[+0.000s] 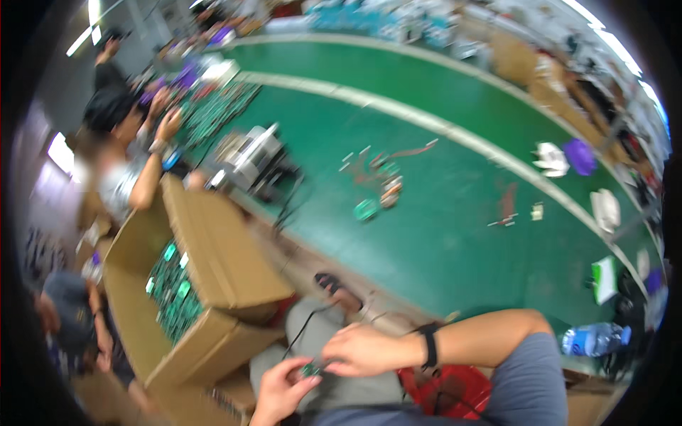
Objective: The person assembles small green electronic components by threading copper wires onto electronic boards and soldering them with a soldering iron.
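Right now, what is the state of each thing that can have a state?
Cardboard box: open, flaps folded out, green circuit boards inside.
Small green circuit board: held between both hands.
Left hand: gripping the board from below.
Right hand: pinching the board.
Water bottle: lying on its side.

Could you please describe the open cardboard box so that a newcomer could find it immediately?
Start at the long green table and look to its near left edge. There stands the cardboard box, flaps open. Unlike anything nearby, it is filled with green circuit boards.
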Tool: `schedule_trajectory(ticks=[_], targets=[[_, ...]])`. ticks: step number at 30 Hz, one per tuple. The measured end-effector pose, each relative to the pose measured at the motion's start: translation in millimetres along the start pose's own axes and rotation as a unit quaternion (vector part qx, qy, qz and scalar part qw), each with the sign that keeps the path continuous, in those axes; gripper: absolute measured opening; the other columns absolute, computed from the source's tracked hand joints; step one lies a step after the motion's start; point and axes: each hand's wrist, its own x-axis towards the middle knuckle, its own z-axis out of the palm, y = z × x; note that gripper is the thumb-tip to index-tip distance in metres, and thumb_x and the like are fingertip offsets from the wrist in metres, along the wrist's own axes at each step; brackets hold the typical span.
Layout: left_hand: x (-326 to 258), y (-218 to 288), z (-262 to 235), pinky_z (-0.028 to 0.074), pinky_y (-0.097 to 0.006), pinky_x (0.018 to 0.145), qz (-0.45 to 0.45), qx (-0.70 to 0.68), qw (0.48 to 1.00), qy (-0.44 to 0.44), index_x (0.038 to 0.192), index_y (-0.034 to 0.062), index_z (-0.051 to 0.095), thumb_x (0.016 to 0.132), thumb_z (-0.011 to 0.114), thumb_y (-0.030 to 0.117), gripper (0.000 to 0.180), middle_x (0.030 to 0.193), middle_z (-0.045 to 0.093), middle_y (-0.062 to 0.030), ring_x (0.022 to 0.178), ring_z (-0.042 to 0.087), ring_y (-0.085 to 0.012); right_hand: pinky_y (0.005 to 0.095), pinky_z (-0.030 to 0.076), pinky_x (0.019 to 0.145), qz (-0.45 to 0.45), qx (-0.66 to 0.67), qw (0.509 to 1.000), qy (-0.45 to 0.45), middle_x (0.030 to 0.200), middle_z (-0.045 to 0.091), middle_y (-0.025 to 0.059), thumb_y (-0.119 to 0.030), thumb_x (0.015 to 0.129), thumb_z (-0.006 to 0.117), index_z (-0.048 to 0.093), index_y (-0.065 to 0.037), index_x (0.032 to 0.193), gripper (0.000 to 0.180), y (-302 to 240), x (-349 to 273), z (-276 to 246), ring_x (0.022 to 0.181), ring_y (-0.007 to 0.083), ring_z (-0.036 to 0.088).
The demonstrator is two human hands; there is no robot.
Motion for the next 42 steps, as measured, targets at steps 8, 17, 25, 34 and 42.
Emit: schedule_trajectory(ticks=[8, 17, 25, 34, 42], targets=[[-1.0, -2.6, 19.7, 0.047, -0.02, 0.066, 0.013, -0.133, 0.991, 0.001, 0.12, 0.002, 0.067, 0.086, 0.079, 0.007, 0.037, 0.085, 0.058, 0.002, 0.069, 0.052, -0.0031, 0.0418, 0.054, 0.066, 0.086, 0.164, 0.975, -0.127, 0.08, 0.072, 0.0111, -0.021, 0.094, 0.066, 0.068, -0.006, 0.1, 0.017, -10.8, -2.7, -16.5, 0.069, 0.0329, 0.068], [-10.0, 7.9, 7.4, 0.056, -0.026, 0.072, 0.13, 0.016, 0.991, 0.009, 0.119, -0.0004, 0.066, 0.081, 0.08, 0.004, 0.04, 0.093, 0.066, -0.0075, 0.079, 0.067, -0.0124, 0.0359, 0.052, 0.066, 0.208, 0.271, 0.918, -0.199, 0.078, 0.072, 0.0052, -0.022, 0.1, 0.054, 0.067, -0.006, 0.107, 0.021, -23.3, 8.2, -24.2, 0.07, 0.0193, 0.068], [-10.5, 0.5, 14.2, 0.057, -0.028, 0.074, 0.116, 0.04, 0.992, 0.02, 0.119, -0.0002, 0.067, 0.079, 0.083, 0.008, 0.043, 0.099, 0.069, -0.0094, 0.08, 0.068, -0.0157, 0.0467, 0.053, 0.076, 0.092, 0.194, 0.97, -0.113, 0.091, 0.069, 0.0185, -0.01, 0.095, 0.053, 0.06, -0.002, 0.102, 0.013, -20.2, 0.5, -12.2, 0.086, 0.0407, 0.066], [-55.1, -49.0, -26.8, 0.054, -0.041, 0.098, 0.009, -0.365, 0.927, 0.083, 0.147, 0.0028, 0.043, 0.102, 0.055, 0.017, 0.049, 0.135, 0.059, -0.0207, 0.116, 0.064, -0.0302, 0.0453, 0.053, 0.076, 0.123, 0.193, 0.957, -0.18, 0.088, 0.069, 0.0165, -0.01, 0.097, 0.053, 0.062, -0.004, 0.1, 0.011, -24.8, 8.1, -17.3, 0.085, 0.0388, 0.067], [-101.7, -75.1, -61.6, 0.049, -0.051, 0.105, 0.029, -0.557, 0.811, 0.176, 0.151, 0.002, 0.037, 0.109, 0.035, 0.033, 0.052, 0.145, 0.05, -0.027, 0.126, 0.057, -0.0423, 0.0427, 0.054, 0.073, 0.156, 0.183, 0.944, -0.228, 0.087, 0.07, 0.0143, -0.008, 0.096, 0.055, 0.065, -0.003, 0.097, 0.012, -33.6, 13.9, -17.3, 0.082, 0.036, 0.068]])
